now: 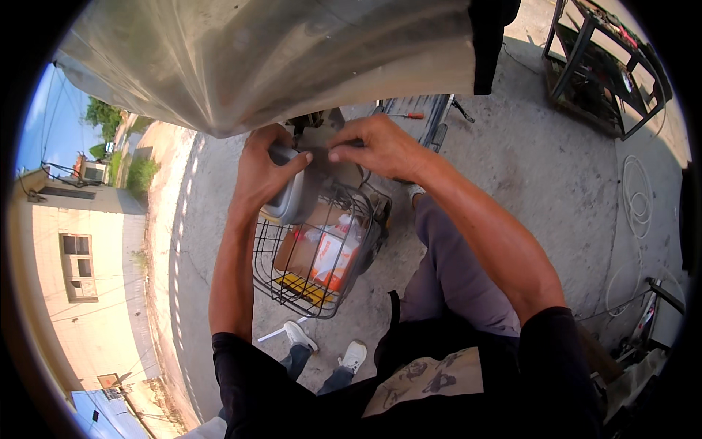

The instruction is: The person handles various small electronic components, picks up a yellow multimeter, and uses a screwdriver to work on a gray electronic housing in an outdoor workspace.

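My left hand [265,164] is wrapped around a grey rounded plastic housing [292,197] beneath a large translucent plastic sheet canopy [292,51]. My right hand [369,150] is closed, thumb against bent fingers, beside a dark metal bracket just right of the housing; what it holds is hidden. Below my hands is a black wire basket [311,300] containing cardboard, a white and orange packet [329,256] and something yellow. An orange-handled tool [415,115] lies behind my right hand on a grey metal structure [431,110].
Another person's white shoes [353,356] stand below the basket on the concrete floor [482,139]. A dark tool cart [585,80] is at upper right, a coiled pale hose [636,205] below it. A pale building [102,271] and greenery line the left.
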`<state>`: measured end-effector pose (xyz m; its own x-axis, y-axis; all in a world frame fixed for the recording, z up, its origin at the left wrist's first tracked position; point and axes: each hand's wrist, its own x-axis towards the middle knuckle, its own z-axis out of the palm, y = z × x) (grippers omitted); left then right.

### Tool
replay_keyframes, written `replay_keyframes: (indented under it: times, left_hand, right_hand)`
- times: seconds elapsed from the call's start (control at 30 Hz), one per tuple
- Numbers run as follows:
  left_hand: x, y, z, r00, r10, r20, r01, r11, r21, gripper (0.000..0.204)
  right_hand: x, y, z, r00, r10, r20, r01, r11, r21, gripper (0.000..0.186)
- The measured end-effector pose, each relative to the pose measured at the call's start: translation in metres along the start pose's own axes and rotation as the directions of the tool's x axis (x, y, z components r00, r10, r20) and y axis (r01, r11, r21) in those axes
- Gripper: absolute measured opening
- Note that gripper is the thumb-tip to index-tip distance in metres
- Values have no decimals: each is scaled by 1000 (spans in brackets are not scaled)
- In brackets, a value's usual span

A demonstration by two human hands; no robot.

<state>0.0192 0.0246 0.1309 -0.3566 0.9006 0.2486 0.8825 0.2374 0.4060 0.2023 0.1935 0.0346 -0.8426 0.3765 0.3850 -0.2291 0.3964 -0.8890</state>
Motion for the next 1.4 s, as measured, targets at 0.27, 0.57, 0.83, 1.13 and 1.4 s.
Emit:
replay_keyframes:
  times: [0.27,0.57,0.83,1.13,1.4]
  left_hand:
    - [6,5,2,999,-37,-30,38,999,34,36]
    - [4,6,3,996,-71,-51,75,994,86,33]
    - [7,15,4,990,-109,-84,116,990,82,33]
    - [4,28,0,983,-155,-98,163,983,85,34]
    - [4,9,4,989,-83,-119,94,991,92,33]
  right_hand:
    - [-7,-30,0,992,-86,-95,50,942,-333,24]
    - [-63,-31,-21,983,22,-182,-48,989,-138,27]
    - [-67,-58,15,960,-170,-221,117,965,-234,18]
    - [-66,-67,22,946,-222,-235,162,954,-252,18]
    - [-63,-86,24,949,-247,-194,167,921,-352,20]
